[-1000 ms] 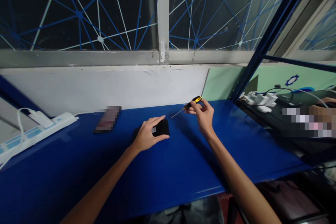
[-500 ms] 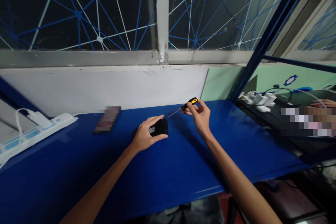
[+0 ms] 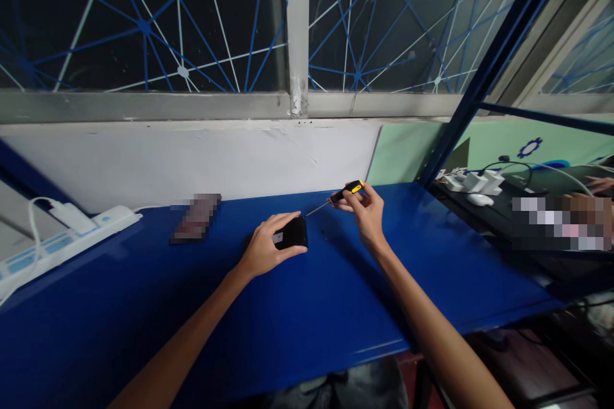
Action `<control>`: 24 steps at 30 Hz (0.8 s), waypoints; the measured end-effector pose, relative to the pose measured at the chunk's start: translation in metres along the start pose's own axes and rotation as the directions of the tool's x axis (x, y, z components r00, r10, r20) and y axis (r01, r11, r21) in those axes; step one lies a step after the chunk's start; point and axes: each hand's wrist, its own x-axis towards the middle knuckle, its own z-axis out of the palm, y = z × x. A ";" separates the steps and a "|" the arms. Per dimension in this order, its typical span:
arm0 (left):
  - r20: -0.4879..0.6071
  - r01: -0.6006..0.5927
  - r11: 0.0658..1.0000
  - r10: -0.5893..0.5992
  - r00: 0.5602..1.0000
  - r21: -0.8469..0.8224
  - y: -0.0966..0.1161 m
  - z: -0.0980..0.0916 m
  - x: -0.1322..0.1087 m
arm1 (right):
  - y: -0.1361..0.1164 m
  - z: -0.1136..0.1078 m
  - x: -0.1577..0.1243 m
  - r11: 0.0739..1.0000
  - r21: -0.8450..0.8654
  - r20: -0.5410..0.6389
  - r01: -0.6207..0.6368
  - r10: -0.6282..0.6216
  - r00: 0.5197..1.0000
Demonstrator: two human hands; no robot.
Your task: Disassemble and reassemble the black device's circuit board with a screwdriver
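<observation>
1. The blue table (image 3: 307, 313) carries all the work. Its far edge runs under the white wall panel (image 3: 215, 160), and a blue post (image 3: 441, 153) stands at its far right corner. I judge that the bare surface toward the right and near edges gives enough room for the right elbow to swing.
2. The white power strip (image 3: 115, 222) lies toward the far left corner, well apart from both hands.
3. The left hand (image 3: 265, 243) grasps the black case (image 3: 295, 233), with the thumb along the near side and the fingers along the far side. A firm hold should prevent turning; the index fingertip, just beside the tool, would be safer a little back.
4. The right hand (image 3: 367, 214) pinches the screwdriver (image 3: 343, 194) by its yellow-and-black handle. Gentle pressure along the shaft would be best.
5. A dark, flat, phone-like thing (image 3: 196, 220) lies near the far edge, left of the case.
6. The case itself is near the middle of the far edge, slightly inward.
7. The screwdriver slants down to the case's far right corner; the exact contact is too small to tell.
</observation>
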 end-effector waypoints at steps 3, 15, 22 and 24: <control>0.000 -0.009 1.000 0.009 1.000 0.007 -0.001 0.000 0.000 | 0.001 -0.001 0.000 1.000 -0.009 0.012 0.002 -0.002 1.000; 0.053 -0.003 0.999 0.001 0.999 0.047 -0.004 0.001 -0.002 | 0.014 -0.024 0.014 0.955 -0.294 0.028 0.040 -0.033 0.999; 0.069 -0.022 0.994 0.015 0.998 0.105 -0.009 0.001 -0.003 | 0.019 -0.034 0.019 0.963 -0.259 0.219 -0.078 0.137 0.966; 0.074 -0.012 0.992 0.003 0.997 0.129 -0.011 0.001 -0.004 | 0.018 -0.038 0.020 0.964 -0.241 0.266 -0.115 0.179 0.947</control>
